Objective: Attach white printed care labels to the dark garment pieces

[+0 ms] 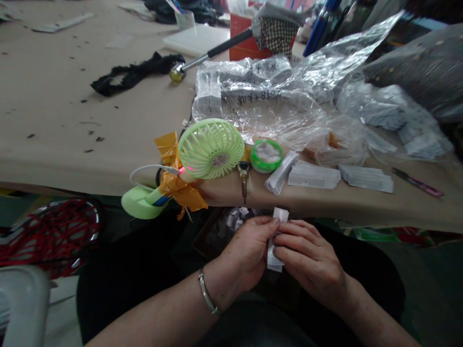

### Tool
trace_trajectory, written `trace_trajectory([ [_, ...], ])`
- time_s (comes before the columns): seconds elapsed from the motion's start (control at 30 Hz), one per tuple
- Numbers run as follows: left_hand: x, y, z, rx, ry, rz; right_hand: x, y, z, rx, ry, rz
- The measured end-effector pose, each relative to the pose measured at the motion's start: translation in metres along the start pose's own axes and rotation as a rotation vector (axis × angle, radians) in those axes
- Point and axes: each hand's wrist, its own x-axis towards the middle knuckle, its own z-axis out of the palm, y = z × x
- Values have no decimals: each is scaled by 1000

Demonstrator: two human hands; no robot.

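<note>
Just below the table's front edge, my left hand (249, 248) and my right hand (314, 255) hold a narrow white paper strip (275, 258) between them, its top end sticking up past my fingertips. The left hand's fingers are curled round the strip from the left, while the right hand's fingers press on it from the right. A metal bangle (206, 291) is on my left wrist. On the table edge above lie stacks of printed white labels (314, 174), a fanned bundle (282, 172) and another stack (366, 178).
A green fan (211, 149) is taped at the table (54, 144) edge, beside a soldering-iron-like tool (244, 182) and a green-rimmed tub (266, 155). Pink-handled tweezers or a cutter (417, 183) lie right. Clear plastic bags (264, 106), a hammer-like tool (213, 53) and black cloth (133, 74) lie behind.
</note>
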Motion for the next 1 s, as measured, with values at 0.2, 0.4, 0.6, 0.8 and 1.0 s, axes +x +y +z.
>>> trace_trajectory([
  [0.2, -5, 4, -4, 132, -30, -96, -8, 6, -7, 309, 246, 367],
  [0.4, -12, 4, -4, 240, -121, -174, -3, 26, -3, 1046, 51, 871],
  [0.6, -12, 2, -4, 279, -129, -179, 8, 19, 4, 1056, 96, 963],
  [0.8, -13, 4, -8, 268, -159, -207, 8, 15, 2, 1015, 66, 963],
  [1.0, -16, 6, -12, 279, -266, -222, 2, 28, 4, 1291, -133, 804],
])
